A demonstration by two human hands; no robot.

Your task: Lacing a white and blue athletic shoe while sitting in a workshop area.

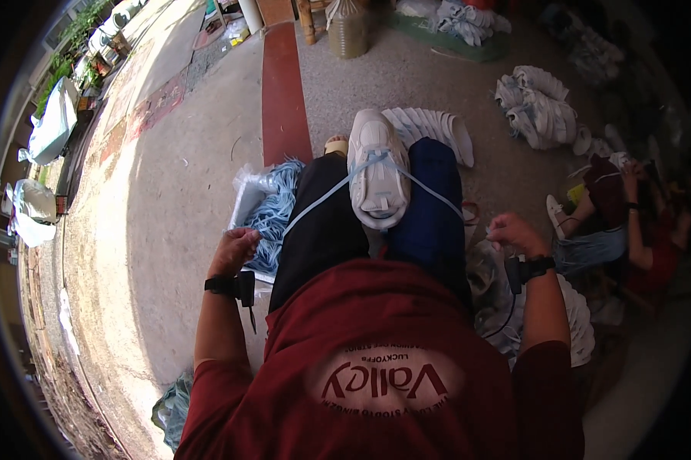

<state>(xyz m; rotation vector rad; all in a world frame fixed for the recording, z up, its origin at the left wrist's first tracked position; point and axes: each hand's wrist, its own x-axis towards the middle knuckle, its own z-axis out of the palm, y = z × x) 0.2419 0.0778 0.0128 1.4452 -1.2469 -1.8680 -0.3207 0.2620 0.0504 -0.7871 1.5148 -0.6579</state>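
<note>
the shoe [377, 180] lies between the legs [436, 192], right of boxed laces [272, 211].

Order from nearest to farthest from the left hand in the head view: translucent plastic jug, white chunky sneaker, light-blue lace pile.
1. Light-blue lace pile, beside the left hand.
2. White chunky sneaker, ahead-right.
3. Translucent plastic jug, far ahead.

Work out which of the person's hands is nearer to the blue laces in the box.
The left hand: it is at the lower left edge of the blue laces. The right hand is far to their right, beyond the white shoe.
</note>
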